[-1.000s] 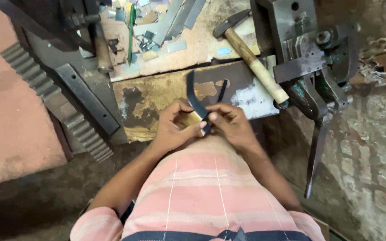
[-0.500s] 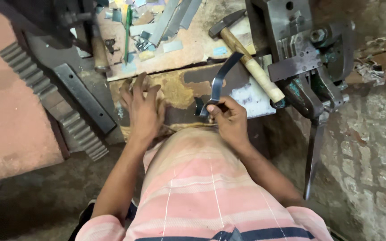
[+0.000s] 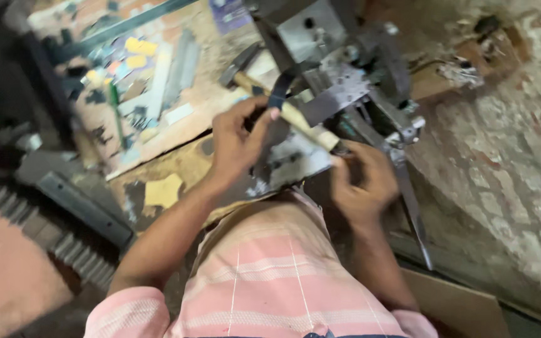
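Note:
My left hand (image 3: 236, 141) reaches forward over the workbench and pinches a dark curved metal strip (image 3: 280, 94) between thumb and fingers. The strip's upper end sits at the jaws of a grey metal hand press (image 3: 345, 75). A hammer with a wooden handle (image 3: 302, 119) lies slanted just under the strip. My right hand (image 3: 361, 181) is lower right, with its fingers curled against dark metal at the press's base. What it grips is hidden. The view is blurred.
A wooden board (image 3: 176, 112) at the back left carries scattered metal offcuts and coloured scraps. A toothed metal rack (image 3: 64, 244) lies at the left. A long press lever (image 3: 414, 213) hangs down at the right beside a rough wall (image 3: 508, 188).
My left hand left the bench and took the curved strip up at the press. My right hand released the strip and dropped to the press's base. The view swung right.

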